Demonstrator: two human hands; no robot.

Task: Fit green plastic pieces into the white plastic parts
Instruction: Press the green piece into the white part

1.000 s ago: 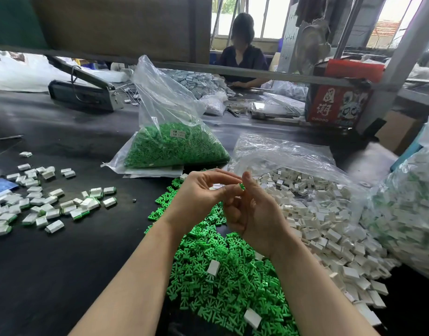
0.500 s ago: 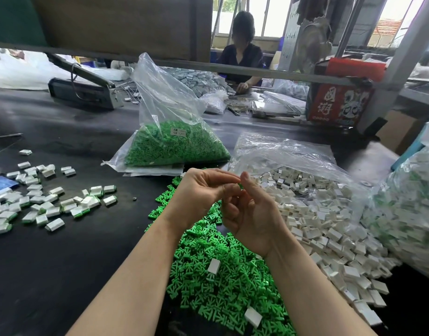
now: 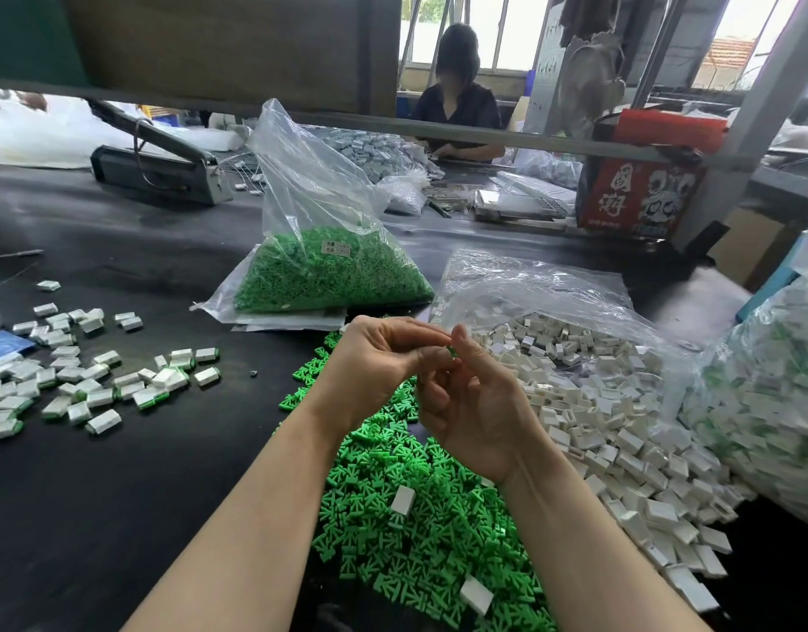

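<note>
Green piece point(image 3: 448, 350) sits pinched between our hands, held up over the green pile point(image 3: 416, 517); only a sliver of it shows. Left hand point(image 3: 375, 362) fingers curled, thumb and forefinger tips clamped on it. Right hand point(image 3: 473, 403) palm toward us, forefinger tip touching the same piece, other fingers loosely bent. Can't tell if a white part is in the grip. White parts point(image 3: 621, 426) heaped just right of the green pile, spilling from a clear bag point(image 3: 530, 289). Two white strays lie on the green. Green bag point(image 3: 329, 248) stands behind. Assembled pieces point(image 3: 87, 376) scattered well left on the black counter point(image 3: 119, 494).
</note>
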